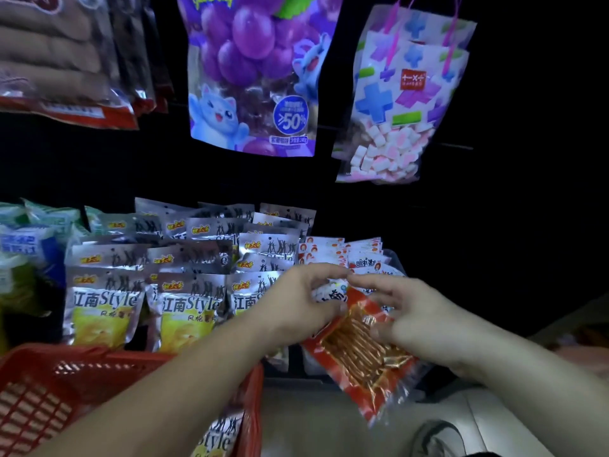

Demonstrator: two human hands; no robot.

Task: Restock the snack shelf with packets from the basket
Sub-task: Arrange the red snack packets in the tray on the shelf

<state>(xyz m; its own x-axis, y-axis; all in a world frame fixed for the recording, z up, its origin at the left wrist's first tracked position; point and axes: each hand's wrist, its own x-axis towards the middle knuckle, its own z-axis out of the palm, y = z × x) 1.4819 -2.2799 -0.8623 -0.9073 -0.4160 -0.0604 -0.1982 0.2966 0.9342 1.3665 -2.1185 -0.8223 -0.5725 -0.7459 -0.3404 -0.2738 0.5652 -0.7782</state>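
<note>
A red and clear packet of brown snack sticks [361,352] is held tilted in front of the shelf, between both hands. My left hand [296,301] grips its upper left edge, fingers curled over the white top. My right hand [412,321] holds its right side, thumb on the front. Behind it stand rows of matching red and white packets [333,250] on the shelf. The red plastic basket [66,387] sits at lower left, under my left forearm, with a silver packet [217,437] visible inside.
Silver and yellow "Style" packets [108,305] fill the shelf's middle; blue and green packets [29,245] are at left. Above hang a purple grape bag [257,74], a marshmallow bag [402,103] and red sausage packs [62,61]. A shoe [438,438] shows on the floor below.
</note>
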